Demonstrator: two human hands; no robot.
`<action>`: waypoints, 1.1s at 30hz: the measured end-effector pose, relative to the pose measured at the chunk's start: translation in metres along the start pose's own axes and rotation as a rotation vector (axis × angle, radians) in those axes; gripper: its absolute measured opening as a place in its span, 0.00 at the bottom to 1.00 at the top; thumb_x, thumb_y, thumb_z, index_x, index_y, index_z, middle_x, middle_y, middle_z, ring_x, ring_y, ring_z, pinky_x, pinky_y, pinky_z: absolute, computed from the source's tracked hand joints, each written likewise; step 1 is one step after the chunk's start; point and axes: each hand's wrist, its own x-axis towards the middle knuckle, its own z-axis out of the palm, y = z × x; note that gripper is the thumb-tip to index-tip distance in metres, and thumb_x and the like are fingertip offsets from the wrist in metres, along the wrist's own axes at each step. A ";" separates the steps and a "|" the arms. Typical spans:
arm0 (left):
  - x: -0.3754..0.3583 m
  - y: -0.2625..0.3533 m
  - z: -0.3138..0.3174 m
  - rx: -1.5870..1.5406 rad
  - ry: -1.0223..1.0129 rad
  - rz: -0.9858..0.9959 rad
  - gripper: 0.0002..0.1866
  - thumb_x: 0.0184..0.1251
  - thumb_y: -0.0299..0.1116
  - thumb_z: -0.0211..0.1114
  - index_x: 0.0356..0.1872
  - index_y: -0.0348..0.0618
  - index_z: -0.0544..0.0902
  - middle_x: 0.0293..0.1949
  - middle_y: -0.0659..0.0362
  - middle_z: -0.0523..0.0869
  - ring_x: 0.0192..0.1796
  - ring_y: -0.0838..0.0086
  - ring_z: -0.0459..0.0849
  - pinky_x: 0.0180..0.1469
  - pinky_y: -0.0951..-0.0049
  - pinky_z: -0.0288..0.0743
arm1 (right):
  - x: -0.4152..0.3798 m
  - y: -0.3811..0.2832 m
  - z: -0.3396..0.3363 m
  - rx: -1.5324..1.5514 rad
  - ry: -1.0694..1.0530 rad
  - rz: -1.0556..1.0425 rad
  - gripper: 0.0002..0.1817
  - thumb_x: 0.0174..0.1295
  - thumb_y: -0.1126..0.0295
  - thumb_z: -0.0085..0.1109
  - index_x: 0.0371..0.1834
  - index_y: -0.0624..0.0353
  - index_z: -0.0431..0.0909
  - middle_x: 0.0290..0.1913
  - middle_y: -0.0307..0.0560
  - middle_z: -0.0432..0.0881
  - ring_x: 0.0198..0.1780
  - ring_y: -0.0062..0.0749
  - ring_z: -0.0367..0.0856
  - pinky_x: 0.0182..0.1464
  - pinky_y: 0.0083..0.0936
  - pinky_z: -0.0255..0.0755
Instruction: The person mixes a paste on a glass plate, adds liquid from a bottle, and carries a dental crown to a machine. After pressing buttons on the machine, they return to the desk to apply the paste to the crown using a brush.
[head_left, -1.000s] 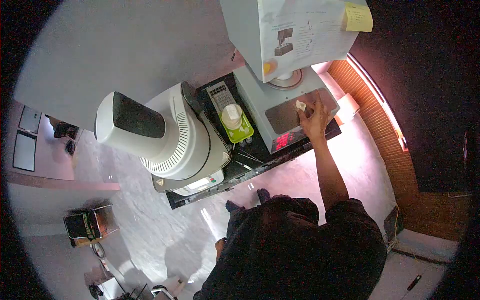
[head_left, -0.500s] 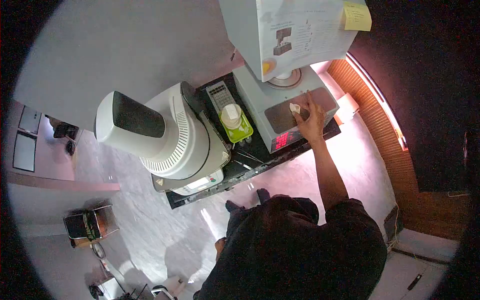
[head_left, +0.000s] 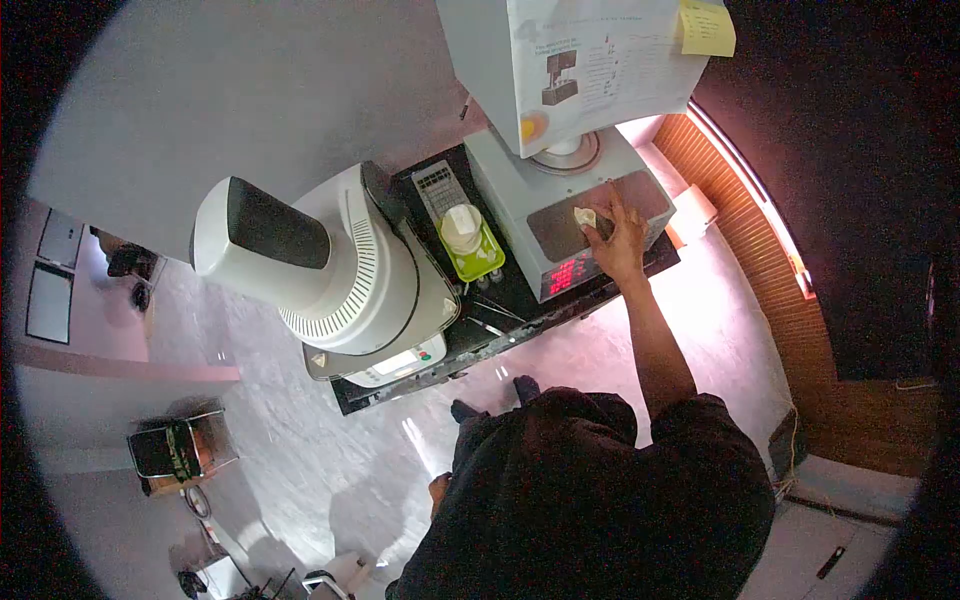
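Note:
My right hand (head_left: pixel 622 247) rests over the dark top panel (head_left: pixel 556 234) of a grey machine (head_left: pixel 500 180). Its fingers are spread forward across the panel, and the thumb tip is right at a small whitish, irregular piece (head_left: pixel 585 216). Red lit digits (head_left: pixel 566 276) glow on the machine's front, just left of the wrist. My left hand (head_left: pixel 438 490) hangs low beside the dark shirt, over the floor; its fingers are mostly hidden.
A large white rounded machine (head_left: pixel 350 270) stands left on the black table (head_left: pixel 480 345). Between the machines are a green tray (head_left: pixel 476 263) with white round containers (head_left: pixel 461 229), a keyboard (head_left: pixel 437 188) and thin tools (head_left: pixel 490 327). A printed sheet (head_left: pixel 620 75) hangs above.
The view has shifted very slightly. My right hand and the whitish piece keep nearly the same place on the panel, and my left hand stays low at the side.

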 end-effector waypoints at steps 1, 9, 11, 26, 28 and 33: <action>0.000 -0.007 0.006 0.027 -0.017 -0.007 0.21 0.66 0.51 0.69 0.51 0.50 0.94 0.42 0.47 0.95 0.47 0.51 0.93 0.51 0.55 0.85 | 0.000 0.000 0.000 -0.012 0.022 -0.024 0.54 0.59 0.64 0.79 0.88 0.53 0.57 0.57 0.38 0.92 0.66 0.47 0.79 0.73 0.51 0.61; -0.003 0.000 0.000 -0.605 -0.035 -0.248 0.20 0.71 0.49 0.66 0.51 0.48 0.93 0.40 0.50 0.95 0.42 0.57 0.92 0.47 0.58 0.85 | -0.002 0.006 0.007 -0.031 0.087 -0.058 0.53 0.57 0.64 0.80 0.87 0.52 0.61 0.56 0.41 0.92 0.63 0.47 0.80 0.72 0.51 0.62; -0.004 0.001 0.001 -0.444 -0.042 -0.203 0.19 0.73 0.49 0.66 0.51 0.48 0.93 0.39 0.52 0.94 0.39 0.61 0.91 0.45 0.60 0.84 | -0.002 0.010 0.012 -0.063 0.088 -0.044 0.52 0.57 0.63 0.80 0.86 0.51 0.62 0.56 0.40 0.92 0.62 0.47 0.80 0.72 0.51 0.62; -0.016 -0.001 0.006 -0.715 -0.029 -0.612 0.17 0.65 0.43 0.75 0.50 0.47 0.93 0.36 0.53 0.94 0.33 0.67 0.89 0.37 0.67 0.82 | 0.016 0.014 -0.054 0.050 0.203 0.045 0.40 0.61 0.60 0.81 0.78 0.53 0.77 0.67 0.53 0.83 0.69 0.46 0.81 0.70 0.43 0.75; -0.016 -0.007 0.005 -0.850 -0.064 -0.762 0.17 0.64 0.42 0.76 0.50 0.46 0.93 0.34 0.53 0.94 0.32 0.67 0.89 0.36 0.67 0.81 | 0.009 0.016 -0.063 0.154 0.307 0.072 0.35 0.66 0.63 0.78 0.76 0.54 0.78 0.64 0.51 0.86 0.64 0.42 0.84 0.67 0.38 0.77; -0.028 -0.003 0.001 -0.103 0.213 0.163 0.12 0.69 0.38 0.71 0.43 0.41 0.93 0.28 0.57 0.92 0.27 0.69 0.87 0.31 0.66 0.80 | -0.063 0.004 -0.049 0.594 0.162 0.373 0.13 0.81 0.69 0.60 0.34 0.58 0.75 0.31 0.37 0.77 0.32 0.19 0.76 0.35 0.21 0.70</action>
